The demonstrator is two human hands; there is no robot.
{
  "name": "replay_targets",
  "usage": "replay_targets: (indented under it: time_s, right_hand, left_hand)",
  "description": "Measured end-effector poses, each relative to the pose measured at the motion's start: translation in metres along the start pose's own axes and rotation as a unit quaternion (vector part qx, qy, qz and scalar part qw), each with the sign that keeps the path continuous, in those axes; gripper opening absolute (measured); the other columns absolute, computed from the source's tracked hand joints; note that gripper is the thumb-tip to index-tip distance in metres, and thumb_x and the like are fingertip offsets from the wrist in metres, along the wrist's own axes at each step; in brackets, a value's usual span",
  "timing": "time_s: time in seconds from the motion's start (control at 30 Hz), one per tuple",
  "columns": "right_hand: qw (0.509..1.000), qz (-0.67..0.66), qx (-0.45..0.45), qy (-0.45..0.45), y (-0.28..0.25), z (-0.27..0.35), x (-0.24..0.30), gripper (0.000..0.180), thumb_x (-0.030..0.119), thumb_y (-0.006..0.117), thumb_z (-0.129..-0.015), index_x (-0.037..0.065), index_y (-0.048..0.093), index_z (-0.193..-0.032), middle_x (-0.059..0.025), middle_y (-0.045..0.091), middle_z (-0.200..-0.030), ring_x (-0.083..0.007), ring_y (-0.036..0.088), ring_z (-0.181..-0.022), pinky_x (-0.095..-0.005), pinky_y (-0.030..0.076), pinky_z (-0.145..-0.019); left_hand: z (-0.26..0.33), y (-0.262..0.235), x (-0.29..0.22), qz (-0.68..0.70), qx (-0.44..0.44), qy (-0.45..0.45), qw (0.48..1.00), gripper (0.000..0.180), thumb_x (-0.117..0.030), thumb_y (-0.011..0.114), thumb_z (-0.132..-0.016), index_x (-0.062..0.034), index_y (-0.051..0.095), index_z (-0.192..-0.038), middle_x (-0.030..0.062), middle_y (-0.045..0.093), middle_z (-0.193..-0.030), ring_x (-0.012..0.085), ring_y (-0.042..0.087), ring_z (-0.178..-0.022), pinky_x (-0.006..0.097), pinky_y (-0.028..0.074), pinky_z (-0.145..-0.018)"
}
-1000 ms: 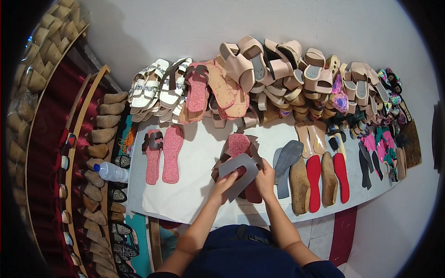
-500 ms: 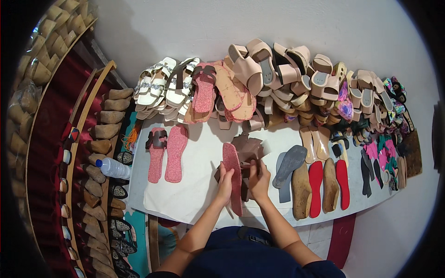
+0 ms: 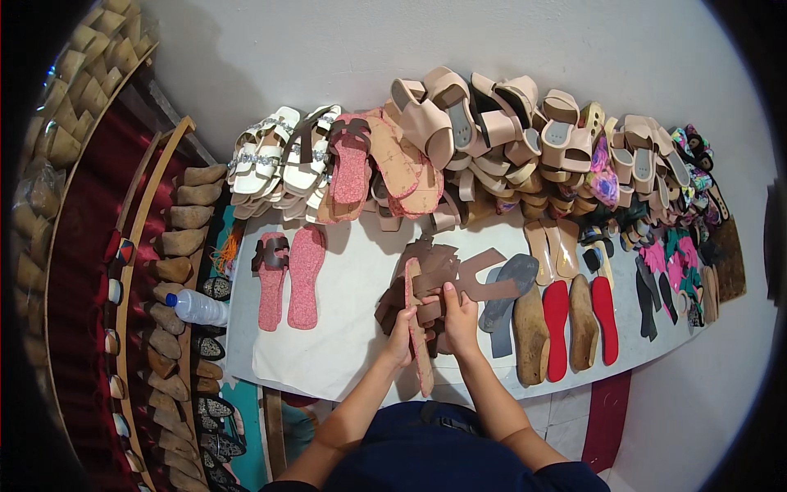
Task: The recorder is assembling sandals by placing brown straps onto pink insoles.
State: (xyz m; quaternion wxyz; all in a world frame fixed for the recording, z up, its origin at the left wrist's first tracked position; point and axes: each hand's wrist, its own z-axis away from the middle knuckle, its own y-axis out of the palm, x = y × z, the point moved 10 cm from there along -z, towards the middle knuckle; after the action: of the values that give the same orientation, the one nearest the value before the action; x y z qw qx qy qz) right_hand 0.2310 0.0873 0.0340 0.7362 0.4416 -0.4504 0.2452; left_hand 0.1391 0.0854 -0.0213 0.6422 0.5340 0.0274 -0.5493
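Note:
My left hand [image 3: 400,339] is closed around the side of a pink speckled sandal sole [image 3: 419,361], tilted up nearly on its edge so that its tan side partly shows. Between the thumb and fingers of my right hand [image 3: 460,325] is a brown sandal strap [image 3: 490,290] with cut-out ends, brought up against the sole. Behind both hands lies a heap of brown straps [image 3: 425,261], partly hidden by them. To the left, a pink sole with a brown strap across it [image 3: 271,297] rests beside a bare pink sole [image 3: 307,283].
Finished sandals [image 3: 463,123] are piled along the wall. Right of my hands lie grey soles [image 3: 510,287], wooden shoe lasts [image 3: 531,336] and red insoles [image 3: 557,328]. A water bottle [image 3: 201,307] and a rack of lasts [image 3: 182,241] stand left of the table [image 3: 352,344].
A brown strap now sticks out to the right from my right hand, raised over the heap. The pink sole has turned further onto its edge and dropped slightly nearer to me.

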Motion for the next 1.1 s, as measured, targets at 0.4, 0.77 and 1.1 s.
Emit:
replay_targets:
  time_s: [0.4, 0.77, 1.1]
  right_hand:
    - [0.996, -0.04, -0.075, -0.017, -0.027, 0.005, -0.001, 0.03, 0.024, 0.043, -0.087, -0.005, 0.047, -0.089, -0.0121, 0.058, -0.08, -0.0148, 0.057, -0.07, -0.0247, 0.045, -0.061]
    - [0.982, 0.142, -0.06, -0.108, -0.009, 0.016, 0.049, 0.018, 0.014, 0.059, -0.077, -0.002, 0.056, -0.085, -0.005, 0.058, -0.075, -0.0108, 0.053, -0.067, -0.0225, 0.042, -0.058]
    - [0.956, 0.261, 0.007, -0.135, 0.028, 0.028, 0.056, 0.026, 0.024, 0.05, -0.083, 0.0, 0.057, -0.09, -0.0084, 0.061, -0.075, -0.0145, 0.057, -0.065, -0.0255, 0.044, -0.057]
  left_hand:
    - [0.007, -0.006, -0.036, 0.033, -0.013, 0.127, 0.991, 0.052, -0.043, 0.025, -0.078, -0.006, 0.039, -0.112, 0.0097, 0.05, -0.103, 0.0175, 0.049, -0.085, 0.03, 0.041, -0.07]
    - [0.012, 0.001, -0.044, -0.003, 0.082, 0.152, 0.985, 0.055, -0.026, 0.057, -0.076, -0.0109, 0.029, -0.121, 0.0045, 0.038, -0.112, 0.0105, 0.04, -0.091, 0.028, 0.04, -0.076]
    - [0.012, 0.007, -0.044, -0.014, 0.118, 0.167, 0.979, 0.054, -0.029, 0.06, -0.075, -0.0103, 0.033, -0.117, 0.0036, 0.042, -0.11, 0.0126, 0.041, -0.093, 0.029, 0.04, -0.078]
